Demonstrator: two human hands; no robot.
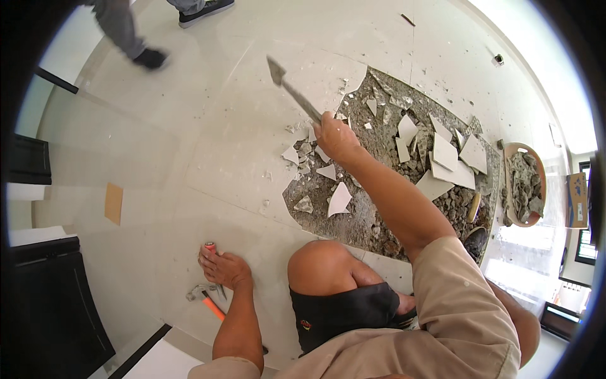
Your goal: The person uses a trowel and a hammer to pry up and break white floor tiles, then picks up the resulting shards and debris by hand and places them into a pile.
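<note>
My right hand (338, 138) is closed round the shaft of a grey metal chisel (298, 96). Its wide, pointed end is raised toward the far left, over unbroken floor tile. Beneath my right arm lies a dug-out patch (360, 224) with broken white tiles (444, 151) and grey rubble. Low on the left, my left hand (225, 268) is closed against a small red cylindrical thing (209, 246), mostly hidden by the fingers. Just below that hand, a hammer (213, 307) with an orange handle lies on the floor, partly covered by my forearm.
A tan basin (523, 222) of rubble stands at the right, near a cardboard box (576, 201). Another person's legs (120, 28) and dark shoes show at the upper left. A brown card (113, 203) lies on the left floor; black furniture (57, 309) lines that side.
</note>
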